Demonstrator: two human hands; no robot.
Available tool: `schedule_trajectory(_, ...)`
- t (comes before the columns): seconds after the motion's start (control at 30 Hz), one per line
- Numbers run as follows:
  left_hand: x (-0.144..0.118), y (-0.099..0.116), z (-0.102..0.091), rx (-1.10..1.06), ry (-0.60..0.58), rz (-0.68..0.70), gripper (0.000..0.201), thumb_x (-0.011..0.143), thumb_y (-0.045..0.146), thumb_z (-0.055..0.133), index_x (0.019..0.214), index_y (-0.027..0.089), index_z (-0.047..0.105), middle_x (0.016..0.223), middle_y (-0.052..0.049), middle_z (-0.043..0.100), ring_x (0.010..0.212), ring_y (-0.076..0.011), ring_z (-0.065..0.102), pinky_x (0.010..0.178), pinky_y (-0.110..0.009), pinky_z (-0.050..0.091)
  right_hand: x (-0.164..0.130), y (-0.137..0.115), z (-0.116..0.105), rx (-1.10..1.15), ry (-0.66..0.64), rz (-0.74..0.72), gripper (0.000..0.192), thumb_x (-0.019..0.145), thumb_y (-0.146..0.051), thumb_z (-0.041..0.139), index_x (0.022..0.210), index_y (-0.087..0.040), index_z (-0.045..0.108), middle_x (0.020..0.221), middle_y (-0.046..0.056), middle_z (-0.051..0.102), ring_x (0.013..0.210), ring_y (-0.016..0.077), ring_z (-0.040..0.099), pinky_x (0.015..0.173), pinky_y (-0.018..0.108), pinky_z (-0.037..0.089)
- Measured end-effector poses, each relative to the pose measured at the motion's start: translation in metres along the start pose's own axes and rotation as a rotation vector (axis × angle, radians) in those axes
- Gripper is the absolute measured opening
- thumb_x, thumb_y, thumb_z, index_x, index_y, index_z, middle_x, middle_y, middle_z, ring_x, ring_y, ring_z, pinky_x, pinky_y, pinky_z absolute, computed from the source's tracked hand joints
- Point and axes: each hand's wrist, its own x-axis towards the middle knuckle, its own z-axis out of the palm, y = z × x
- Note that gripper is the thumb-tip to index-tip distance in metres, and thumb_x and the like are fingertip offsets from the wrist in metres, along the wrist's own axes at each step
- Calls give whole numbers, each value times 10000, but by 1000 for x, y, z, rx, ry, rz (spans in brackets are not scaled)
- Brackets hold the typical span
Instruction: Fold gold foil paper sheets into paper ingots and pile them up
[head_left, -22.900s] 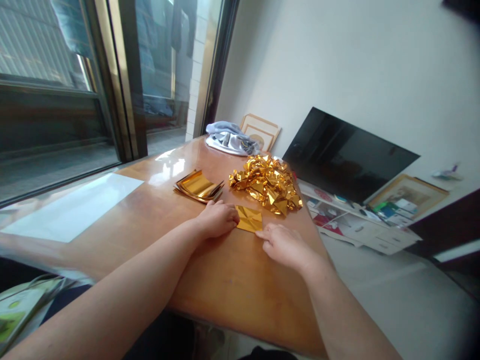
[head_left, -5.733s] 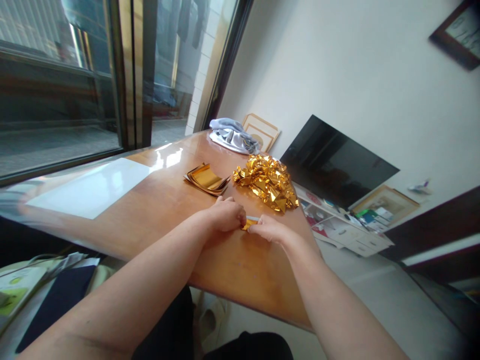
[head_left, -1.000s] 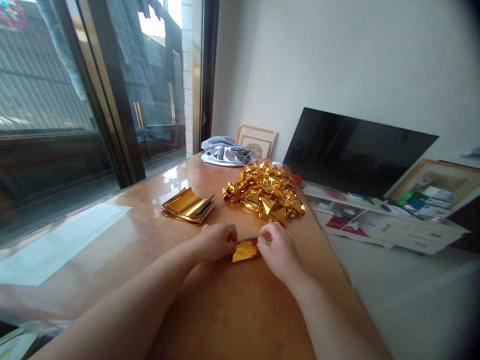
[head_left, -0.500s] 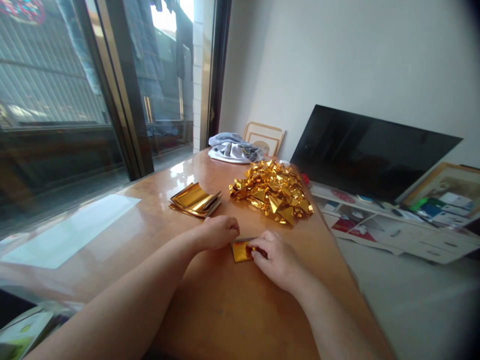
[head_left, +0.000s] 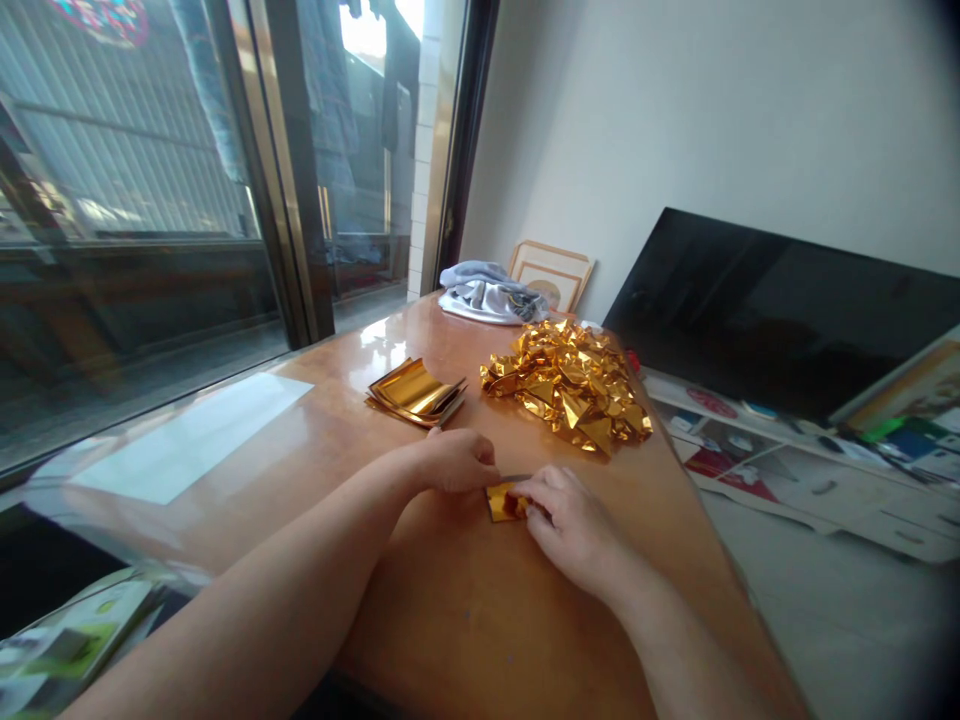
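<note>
A small folded sheet of gold foil paper (head_left: 502,504) lies on the wooden table between my hands. At its upper left corner, my left hand (head_left: 459,462) has its fingers curled together over the edge. My right hand (head_left: 566,515) pinches the right side of the paper with thumb and fingers, covering part of it. Beyond my left hand is a stack of flat gold foil sheets (head_left: 415,390), slightly curled. A heap of folded gold foil pieces (head_left: 574,385) rests farther back on the right.
Folded clothes (head_left: 491,293) and picture frames (head_left: 553,272) are at the table's far end. A pale sheet (head_left: 199,435) lies at the left edge beside a glass door. To the right stand a television (head_left: 780,320) and a white cabinet (head_left: 825,487).
The whole view has shifted, so things sit farther right in the picture. My left fingers have come down onto the paper's upper left corner. My right hand keeps its hold.
</note>
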Motion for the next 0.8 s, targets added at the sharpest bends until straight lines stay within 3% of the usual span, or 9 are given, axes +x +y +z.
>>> schedule_trajectory(0.33,1,5,7,85,56,-8,165,723,367,612,805,258,703,835,6,739,834,-228,656,880,-419,409,-1,-12,-3,-22,-17,23,150,860,-256,655,1004,-263,694,967,46,610,938,223,561,826,342,473)
schedule_trajectory(0.6,6,1,10,81,92,55,207,701,358,668,877,252,641,895,10,729,828,-217,642,866,-405,409,-1,-18,-2,-4,-13,-31,134,883,-227,641,1007,-261,680,991,47,650,952,223,579,828,341,478)
schedule_trajectory(0.8,6,4,9,69,39,119,153,733,317,663,874,262,683,912,10,733,846,-200,622,895,-400,388,2,-18,0,-9,-26,-71,129,909,-228,614,1005,-258,694,1009,62,680,954,227,602,830,354,488)
